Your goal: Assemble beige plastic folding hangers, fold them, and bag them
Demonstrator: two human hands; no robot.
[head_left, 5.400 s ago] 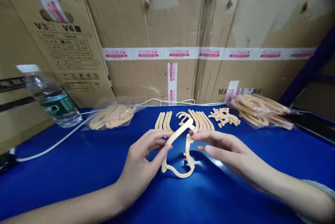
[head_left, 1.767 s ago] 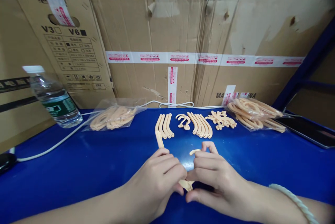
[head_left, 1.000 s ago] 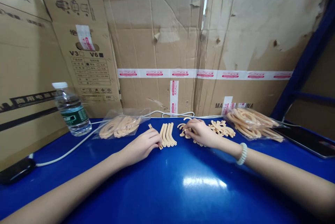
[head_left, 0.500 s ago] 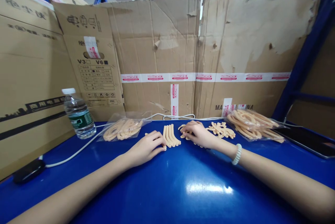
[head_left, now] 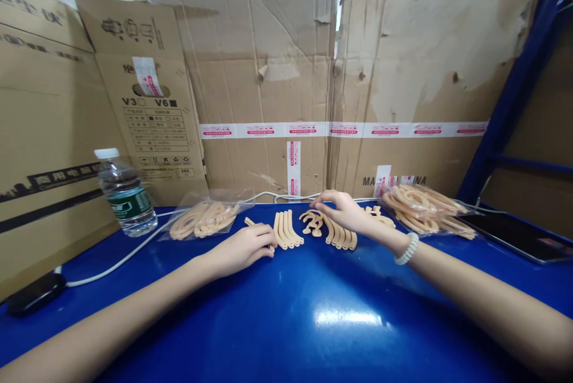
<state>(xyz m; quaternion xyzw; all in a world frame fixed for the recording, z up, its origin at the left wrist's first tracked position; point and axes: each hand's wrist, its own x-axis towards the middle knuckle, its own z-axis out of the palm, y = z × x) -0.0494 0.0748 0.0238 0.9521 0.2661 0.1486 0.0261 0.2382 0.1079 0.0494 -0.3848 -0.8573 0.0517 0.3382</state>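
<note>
From my remote seat: blue table (head_left: 268, 323), left row (head_left: 286, 231) of bent sticks just beside my left hand (head_left: 244, 247), right row (head_left: 342, 236) partly under my right hand (head_left: 344, 210). Probably sorted for easy grabbing. Right's hovering, fingers loosely bent, can't tell if it's got anything. Left's closed over a loose stick (head_left: 249, 222). Hooks (head_left: 316, 228) sit below the right fingertips.

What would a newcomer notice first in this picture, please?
Probably the blue table, where the left hand partly covers a beige piece beside a row of curved strips. The right hand partly hides a second row. Behind stand tall cardboard panels crossed by printed tape.
</note>
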